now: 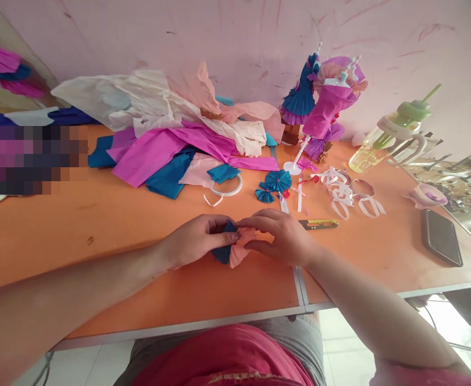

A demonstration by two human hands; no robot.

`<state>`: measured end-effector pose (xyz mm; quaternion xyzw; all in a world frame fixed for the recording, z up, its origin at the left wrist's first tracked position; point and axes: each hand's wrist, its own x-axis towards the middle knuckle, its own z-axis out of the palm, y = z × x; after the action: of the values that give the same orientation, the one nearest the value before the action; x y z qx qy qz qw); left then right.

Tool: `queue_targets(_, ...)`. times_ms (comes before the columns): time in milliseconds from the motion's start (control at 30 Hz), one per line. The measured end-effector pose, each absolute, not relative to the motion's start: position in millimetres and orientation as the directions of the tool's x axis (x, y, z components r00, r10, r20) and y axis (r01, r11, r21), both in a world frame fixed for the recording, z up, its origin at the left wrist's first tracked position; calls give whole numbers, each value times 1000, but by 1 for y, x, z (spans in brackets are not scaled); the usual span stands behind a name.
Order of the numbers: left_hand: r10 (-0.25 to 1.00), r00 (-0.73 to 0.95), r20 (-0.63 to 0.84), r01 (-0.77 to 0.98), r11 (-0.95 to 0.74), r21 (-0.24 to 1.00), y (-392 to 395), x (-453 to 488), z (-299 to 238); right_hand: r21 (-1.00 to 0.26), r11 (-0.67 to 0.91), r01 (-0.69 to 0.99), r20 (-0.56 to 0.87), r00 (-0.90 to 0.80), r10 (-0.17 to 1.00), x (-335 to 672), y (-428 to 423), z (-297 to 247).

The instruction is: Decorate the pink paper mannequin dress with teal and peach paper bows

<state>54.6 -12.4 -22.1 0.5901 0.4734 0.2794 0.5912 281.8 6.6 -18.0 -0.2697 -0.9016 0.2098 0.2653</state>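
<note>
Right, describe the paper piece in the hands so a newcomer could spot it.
Start with the orange table. Towards its front, between left hand and right hand, is the paper piece. Unlike the blue rosettes beyond, it shows dark blue and pink.

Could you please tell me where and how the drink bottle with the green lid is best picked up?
Probably by its handle, coming from the right: the loop sticks out on that side of the bottle, while the lid has a straw poking up.
</note>
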Motion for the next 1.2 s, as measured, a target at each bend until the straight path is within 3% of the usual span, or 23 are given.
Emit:
queue_targets(200, 828, 490, -272, 255, 162, 953, -9, 51, -28, -451, 836, 313, 510, -678, 529, 284, 8, -19)
queue_targets(367, 805, 533, -261, 343, 76, 936, -14, 53, -24, -492, 824, 281, 512, -672, 535, 280, 4, -22)
queue_targets(533, 820, 494, -288, 391, 86, 916, -13, 52, -27, -456, 802, 387, 484, -649, 588, 275, -1, -20)
queue_targets(633, 833, 466, -297, 374, 118, 920, -11, 50, -26, -445, 750, 490, 398, -642, 656, 282, 0, -8)
queue_targets(700, 856, 425, -296, 346, 148, 926, -10, 47, -25, -396, 656, 643, 282, -594, 753, 296, 3, 3)
queue_targets(833, 896, 349, -275, 282, 180, 942, -6, 44, -25, -50, 395, 917, 43, -393, 919, 338, 13, 17)
queue_targets(1000, 913, 297, -279, 210, 222, 952, -4, 42, -32, 142, 333, 932, -180, -306, 935, 370, 23, 2)
queue_targets(1200, 925, 279, -256, 108, 235, 966, -4, 43, -37, 129, 357, 925, -231, -322, 918, 364, 28, 3)
